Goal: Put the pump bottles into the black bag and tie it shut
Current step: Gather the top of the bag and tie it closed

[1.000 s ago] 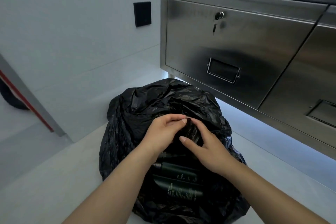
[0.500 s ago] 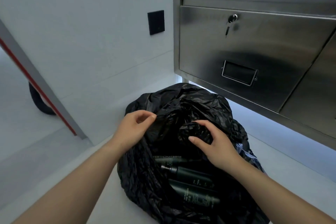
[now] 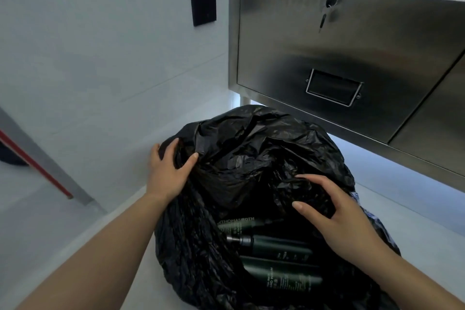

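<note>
A crumpled black bag point(image 3: 254, 148) lies on the pale floor in front of me, its mouth facing me. Inside it, three dark green pump bottles point(image 3: 276, 246) lie on their sides, stacked toward me. My left hand point(image 3: 167, 171) grips the bag's left rim, thumb over the plastic and fingers curled behind it. My right hand point(image 3: 334, 214) holds a bunched fold of the plastic on the right side of the opening, fingers curled over it.
A stainless steel cabinet point(image 3: 352, 45) with a keyed drawer stands right behind the bag, raised on short legs. A white wall with a black switch plate point(image 3: 202, 4) is at left. A grey post with a red stripe point(image 3: 37, 166) slants at far left.
My hands have moved apart from the middle of the bag. The left went out to the left rim, the right stayed on the right fold, and the opening is wider.
</note>
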{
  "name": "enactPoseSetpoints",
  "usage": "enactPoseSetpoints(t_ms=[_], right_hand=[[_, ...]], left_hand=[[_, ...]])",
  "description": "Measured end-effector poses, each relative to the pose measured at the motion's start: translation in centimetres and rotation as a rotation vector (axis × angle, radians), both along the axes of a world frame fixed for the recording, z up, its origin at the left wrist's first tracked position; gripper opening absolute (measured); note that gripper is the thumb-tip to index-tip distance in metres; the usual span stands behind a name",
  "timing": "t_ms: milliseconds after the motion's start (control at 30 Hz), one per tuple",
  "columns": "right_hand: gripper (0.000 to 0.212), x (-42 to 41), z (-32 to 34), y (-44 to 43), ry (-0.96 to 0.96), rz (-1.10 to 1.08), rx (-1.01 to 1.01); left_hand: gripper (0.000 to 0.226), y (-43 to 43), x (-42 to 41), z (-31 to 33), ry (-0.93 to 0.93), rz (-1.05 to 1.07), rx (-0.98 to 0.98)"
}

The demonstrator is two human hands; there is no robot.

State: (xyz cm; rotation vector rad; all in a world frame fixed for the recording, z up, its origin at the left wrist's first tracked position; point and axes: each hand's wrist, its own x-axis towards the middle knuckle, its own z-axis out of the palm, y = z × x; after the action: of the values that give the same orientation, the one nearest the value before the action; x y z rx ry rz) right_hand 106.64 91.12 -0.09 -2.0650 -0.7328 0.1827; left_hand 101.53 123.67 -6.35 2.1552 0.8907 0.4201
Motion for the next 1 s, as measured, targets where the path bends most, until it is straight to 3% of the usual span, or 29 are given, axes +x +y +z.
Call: enactPoseSetpoints(t_ms=[100, 267, 467, 733, 867, 1000], right_hand=[[0.045, -0.9, 0.2, -0.6, -0.003, -0.032, -0.020], [0.048, -1.8, 0.3, -1.7, -0.008, -0.080, -0.044], [0.039, -2.1, 3.5, -4.5, -0.019, -0.133, 0.046], [0.036, 1.1, 14.6, -10.4, -0.214, -0.122, 0.238], [0.031, 2.4, 19.9, -12.1, -0.334, -0.142, 0.376], [0.034, 2.9, 21.9, -12.8, -0.331, -0.098, 0.438]], left_hand=[[0.079, -0.2, 0.5, -1.2, 0.066, -0.060, -0.229], [0.094, -4.0, -0.2, -1.1, -0.052, -0.255, -0.313], [0.086, -9.0, -2.3, 3.9, -0.179, -0.449, -0.098], [0.078, -13.3, -4.7, 19.7, -0.292, -0.321, 0.226], [0.076, -17.6, -4.6, 28.3, -0.448, -0.341, 0.284], [0.076, -22.4, -3.9, 30.4, -0.463, -0.459, 0.244]])
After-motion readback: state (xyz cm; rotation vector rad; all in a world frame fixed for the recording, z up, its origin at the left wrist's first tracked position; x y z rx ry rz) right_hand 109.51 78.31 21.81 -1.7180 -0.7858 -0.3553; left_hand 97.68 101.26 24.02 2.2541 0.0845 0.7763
